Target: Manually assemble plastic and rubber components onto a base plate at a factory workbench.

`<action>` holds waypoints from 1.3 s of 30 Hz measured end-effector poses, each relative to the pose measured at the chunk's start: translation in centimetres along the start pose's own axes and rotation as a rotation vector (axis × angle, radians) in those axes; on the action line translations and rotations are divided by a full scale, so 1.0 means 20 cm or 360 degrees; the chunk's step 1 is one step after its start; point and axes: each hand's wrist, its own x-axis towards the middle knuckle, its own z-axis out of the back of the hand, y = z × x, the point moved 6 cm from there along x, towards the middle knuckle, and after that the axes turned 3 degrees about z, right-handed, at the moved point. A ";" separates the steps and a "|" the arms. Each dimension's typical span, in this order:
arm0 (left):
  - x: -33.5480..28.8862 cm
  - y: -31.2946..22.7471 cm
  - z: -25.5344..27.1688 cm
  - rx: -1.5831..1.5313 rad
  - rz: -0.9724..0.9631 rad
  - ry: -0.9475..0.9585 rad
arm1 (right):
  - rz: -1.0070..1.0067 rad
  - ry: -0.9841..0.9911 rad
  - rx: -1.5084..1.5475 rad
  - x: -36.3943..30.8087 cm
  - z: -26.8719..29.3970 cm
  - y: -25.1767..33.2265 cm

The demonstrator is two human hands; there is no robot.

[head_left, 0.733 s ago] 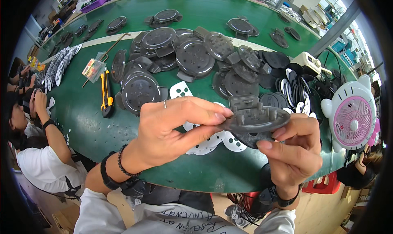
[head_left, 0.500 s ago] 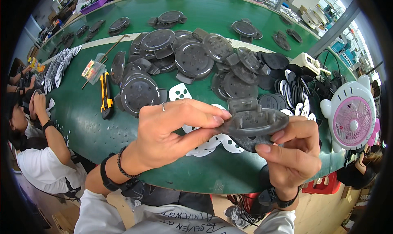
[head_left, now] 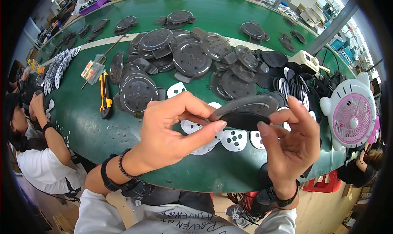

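Observation:
A dark grey, see-through round plastic cover (head_left: 247, 106) is held over the near part of the table. A black round pad (head_left: 245, 121) lies against the side turned towards me. My left hand (head_left: 180, 127) pinches the cover's left edge between thumb and fingers. My right hand (head_left: 292, 142) holds the right edge, its thumb at the pad's rim and its index finger raised. Beneath them lie several white discs with holes (head_left: 234, 140). Just beyond is a heap of similar grey covers (head_left: 192, 59).
Black pads (head_left: 274, 59) and a pink-and-white fan (head_left: 352, 119) stand at right. A yellow utility knife (head_left: 105, 95) lies left, near a row of white discs (head_left: 61, 68). More covers (head_left: 180, 17) sit on the green belt (head_left: 217, 13). A co-worker (head_left: 45, 152) sits at left.
The cover has tipped so its black-padded side faces me, and its pegs no longer show. My right index finger has lifted. Covers on the far green belt have shifted right.

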 end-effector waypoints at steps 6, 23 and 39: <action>-0.01 0.02 -0.05 -0.0117 0.0141 0.0068 | -0.0047 -0.0060 -0.0025 -0.02 0.02 -0.02; -0.02 0.05 -0.07 -0.0347 0.0268 0.0024 | -0.0184 -0.0147 -0.0001 0.02 0.04 -0.05; 0.06 0.13 -0.05 -0.0561 0.0820 0.0143 | -0.0654 0.0072 -0.0013 0.05 0.03 -0.18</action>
